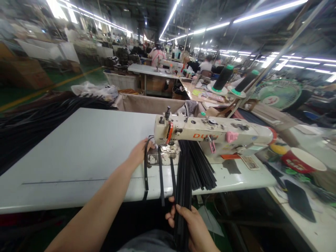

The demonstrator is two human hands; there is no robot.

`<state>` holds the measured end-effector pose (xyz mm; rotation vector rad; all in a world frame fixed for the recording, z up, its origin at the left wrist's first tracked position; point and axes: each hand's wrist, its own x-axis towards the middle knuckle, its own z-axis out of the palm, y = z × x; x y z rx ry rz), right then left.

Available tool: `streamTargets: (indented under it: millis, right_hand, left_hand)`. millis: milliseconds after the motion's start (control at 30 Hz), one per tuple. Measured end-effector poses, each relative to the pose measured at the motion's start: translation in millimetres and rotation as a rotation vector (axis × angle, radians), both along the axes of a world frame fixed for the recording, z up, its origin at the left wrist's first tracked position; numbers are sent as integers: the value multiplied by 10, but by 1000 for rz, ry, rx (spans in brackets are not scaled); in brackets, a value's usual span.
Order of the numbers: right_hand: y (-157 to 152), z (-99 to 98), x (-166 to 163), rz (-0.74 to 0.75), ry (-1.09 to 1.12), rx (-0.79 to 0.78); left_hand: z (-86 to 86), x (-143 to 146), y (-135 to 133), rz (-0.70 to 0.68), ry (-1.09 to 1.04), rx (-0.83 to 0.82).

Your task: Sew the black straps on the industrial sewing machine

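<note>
- Table [78,154]: wide bare white top left of the sewing machine [210,134]; near edge runs left to right, strips overhang it.
- Right side crowded: machine body, then a red cup [301,161] and a dark flat piece [299,199] on the side table.
- Far left: heap of black strips [39,119] covers the table's far-left corner.
- Left hand [138,154]: at the needle area, fingers curled onto a single black strap [145,168] that hangs over the near edge. Two more straps lie just right of it.
- Right hand [190,220]: below the near edge, closed around a bundle [187,175] of black strips; bundle runs up onto the table and under the machine arm, fanned out at the right.
- Needle and presser foot hard to make out behind the left hand's fingers.
- Right hand's lower part cut off by the bottom of the view.
- Background people blurred.
</note>
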<state>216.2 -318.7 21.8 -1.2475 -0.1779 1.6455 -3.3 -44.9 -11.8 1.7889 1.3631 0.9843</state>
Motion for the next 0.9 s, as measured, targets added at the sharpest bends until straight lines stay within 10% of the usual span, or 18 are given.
streamTargets:
  millis: [267,900]
  right_hand:
    - [20,-237,-110,-70,-131,-38]
    - [100,-43,-219,-30,-99,-18]
  left_hand:
    - [56,47,-401,-176,217,141]
    - [91,40,-481,-218,362,158]
